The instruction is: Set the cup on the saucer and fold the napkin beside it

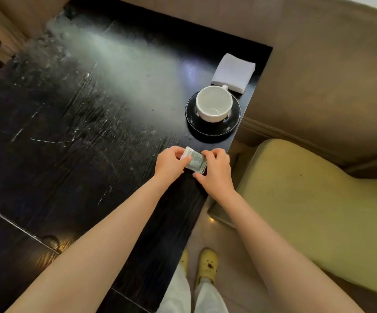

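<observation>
The dark table [74, 123] fills most of the view; on its right edge stands the black saucer [212, 128], and the white cup [214, 103] sits upright on it already, so I judge this part done; just behind the saucer lies a white napkin [233, 72], folded flat; near the front edge the left hand [170, 164] and the right hand [218, 169] both pinch a small pale packet [194, 160]; whether it is a second napkin, I cannot tell.
</observation>
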Tool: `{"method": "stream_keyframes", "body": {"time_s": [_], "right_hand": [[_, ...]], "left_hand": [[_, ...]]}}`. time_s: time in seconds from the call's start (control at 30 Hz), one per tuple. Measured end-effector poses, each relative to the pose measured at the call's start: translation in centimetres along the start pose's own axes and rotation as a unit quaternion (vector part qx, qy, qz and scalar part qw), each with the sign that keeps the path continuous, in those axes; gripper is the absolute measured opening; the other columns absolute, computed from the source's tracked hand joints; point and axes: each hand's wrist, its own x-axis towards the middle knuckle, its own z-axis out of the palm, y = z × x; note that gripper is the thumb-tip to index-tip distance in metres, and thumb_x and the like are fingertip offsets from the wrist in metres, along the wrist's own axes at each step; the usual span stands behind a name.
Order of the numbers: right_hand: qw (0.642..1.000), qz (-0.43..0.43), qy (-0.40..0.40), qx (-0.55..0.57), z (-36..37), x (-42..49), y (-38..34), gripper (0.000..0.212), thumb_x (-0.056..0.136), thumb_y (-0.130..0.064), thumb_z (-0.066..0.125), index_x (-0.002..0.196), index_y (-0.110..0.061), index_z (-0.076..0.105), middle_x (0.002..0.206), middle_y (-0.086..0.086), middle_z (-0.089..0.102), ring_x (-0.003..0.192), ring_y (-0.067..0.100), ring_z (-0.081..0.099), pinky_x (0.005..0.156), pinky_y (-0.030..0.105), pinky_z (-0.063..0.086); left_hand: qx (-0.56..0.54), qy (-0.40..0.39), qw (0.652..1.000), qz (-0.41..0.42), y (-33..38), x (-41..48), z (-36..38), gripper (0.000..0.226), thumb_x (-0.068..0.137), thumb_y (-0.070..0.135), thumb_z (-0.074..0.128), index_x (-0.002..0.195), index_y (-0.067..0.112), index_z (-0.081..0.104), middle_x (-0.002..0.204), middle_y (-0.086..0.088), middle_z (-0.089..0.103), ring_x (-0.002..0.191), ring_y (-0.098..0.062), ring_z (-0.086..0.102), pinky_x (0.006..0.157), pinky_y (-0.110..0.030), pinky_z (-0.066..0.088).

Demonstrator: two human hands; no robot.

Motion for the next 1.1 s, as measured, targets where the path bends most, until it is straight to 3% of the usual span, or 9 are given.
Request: {"method": "stream_keyframes", "body": {"time_s": [0.07,0.17,0.43,0.57,0.9,1.1], "right_hand": [[1.0,0.0,-0.01,0.01,-0.1,-0.2,0.3,0.066,0.075,-0.028,0.074,0.132,-0.013,0.044,0.124,0.008,0.041,0.116,0.024,0.038,0.099,0.035,0.041],[1.0,-0.011,-0.009,0.021,-0.3,-0.3,0.6,0.062,0.077,-0.027,0.073,0.13,-0.012,0.045,0.123,0.006,0.042,0.115,0.022,0.038,0.098,0.032,0.041],[0.999,-0.023,-0.031,0.031,0.3,-1.0,0.4,0.047,0.079,-0.023,0.07,0.12,-0.012,0.05,0.116,0.005,0.045,0.11,0.019,0.038,0.092,0.025,0.037],[0.999,-0.023,-0.021,0.029,0.6,-1.7,0.4,0.047,0.079,-0.022,0.07,0.12,-0.012,0.05,0.114,0.005,0.044,0.108,0.019,0.039,0.093,0.028,0.04],[0.998,-0.008,0.008,0.057,1.4,-3.4,0.6,0.058,0.08,-0.023,0.069,0.131,-0.01,0.045,0.117,0.005,0.043,0.112,0.018,0.039,0.099,0.029,0.04],[0.998,0.01,-0.037,0.053,0.6,-2.8,0.3,0.065,0.078,-0.026,0.073,0.133,-0.011,0.042,0.123,0.005,0.041,0.116,0.017,0.038,0.101,0.028,0.037]], "left_hand": [[0.024,0.001,1.0,0.018,0.0,0.0,-0.2,0.027,0.086,0.018,0.062,0.111,0.011,0.065,0.098,-0.004,0.068,0.085,-0.019,0.066,0.078,-0.036,0.057],[0.031,0.0,0.999,0.028,-0.1,-0.2,-0.3,0.028,0.087,0.015,0.06,0.115,0.011,0.063,0.093,-0.001,0.065,0.078,-0.019,0.066,0.074,-0.029,0.056],[0.068,0.02,0.995,0.066,-1.4,-1.1,-0.4,0.033,0.084,0.011,0.062,0.117,0.012,0.061,0.108,-0.006,0.058,0.082,-0.009,0.055,0.076,-0.019,0.042],[0.087,0.02,0.992,0.086,-1.9,-1.7,-0.2,0.033,0.085,0.013,0.062,0.117,0.013,0.061,0.11,-0.005,0.058,0.087,-0.009,0.053,0.078,-0.019,0.04],[0.072,0.024,0.994,0.082,-2.3,-2.3,0.2,0.032,0.084,0.012,0.063,0.115,0.015,0.061,0.101,0.0,0.052,0.085,-0.009,0.052,0.077,-0.018,0.043],[0.07,0.011,0.994,0.078,-1.9,-2.3,0.3,0.034,0.084,0.014,0.061,0.118,0.013,0.057,0.109,-0.005,0.052,0.085,-0.01,0.052,0.068,-0.013,0.039]]}}
